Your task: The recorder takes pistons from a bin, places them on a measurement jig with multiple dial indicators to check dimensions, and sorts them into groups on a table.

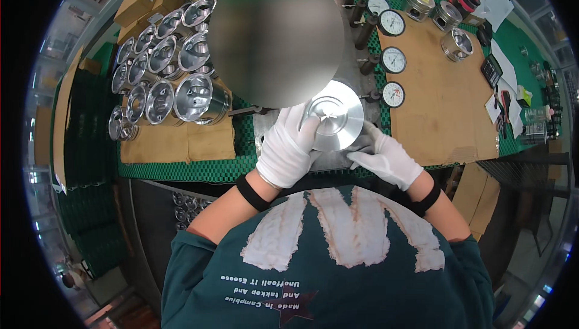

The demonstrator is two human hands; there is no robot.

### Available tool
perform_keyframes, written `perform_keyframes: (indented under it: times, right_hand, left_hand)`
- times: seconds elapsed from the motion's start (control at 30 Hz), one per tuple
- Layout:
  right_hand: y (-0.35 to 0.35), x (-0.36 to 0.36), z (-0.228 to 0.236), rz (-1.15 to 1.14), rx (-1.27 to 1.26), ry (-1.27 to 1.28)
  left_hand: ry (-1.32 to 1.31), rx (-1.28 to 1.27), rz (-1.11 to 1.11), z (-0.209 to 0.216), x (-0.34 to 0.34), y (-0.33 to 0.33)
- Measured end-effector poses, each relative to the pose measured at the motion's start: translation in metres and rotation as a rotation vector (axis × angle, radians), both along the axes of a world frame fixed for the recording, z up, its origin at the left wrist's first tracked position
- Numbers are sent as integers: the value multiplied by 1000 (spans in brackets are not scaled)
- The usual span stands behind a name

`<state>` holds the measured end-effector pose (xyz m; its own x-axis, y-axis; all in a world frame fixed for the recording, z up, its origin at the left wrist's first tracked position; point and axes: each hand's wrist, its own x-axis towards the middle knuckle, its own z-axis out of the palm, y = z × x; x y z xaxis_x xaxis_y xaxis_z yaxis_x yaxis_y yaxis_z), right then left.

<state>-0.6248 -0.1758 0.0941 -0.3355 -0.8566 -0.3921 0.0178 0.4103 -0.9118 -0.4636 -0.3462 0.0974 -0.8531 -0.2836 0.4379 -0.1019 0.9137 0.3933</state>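
Observation:
A shiny metal piston (pixel 341 125) with a round, flat crown facing up is between my two white-gloved hands, above a grey metal plate. My left hand (pixel 286 149) grips it from the left, its thumb lying over the crown's edge. At the lower right side my right hand (pixel 389 157) curls its fingers against the piston's wall; part of those fingers is hidden below the crown. Just right of the piston stands a dial gauge (pixel 393 95) with a white face. A blurred round patch hides what lies directly beyond the piston.
Several pistons (pixel 194 98) lie in rows on cardboard (pixel 178 145) at the left. More dial gauges (pixel 394 60) line the plate's right side. Farther right are a piston (pixel 456 44) on cardboard, a calculator (pixel 491 71), papers and a bottle (pixel 466 0). Cardboard boxes (pixel 139 2) stand far left.

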Motion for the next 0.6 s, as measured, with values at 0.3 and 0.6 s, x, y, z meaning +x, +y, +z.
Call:
perform_keyframes:
  times: [0.3,0.6]
  right_hand:
    - [-12,10,-29,-39,-80,-174]
    - [-12,0,-58,-46,21,-69]
  left_hand:
    - [11,4,28,-4,-26,-5]
    - [87,22,-2,-13,-36,-16]
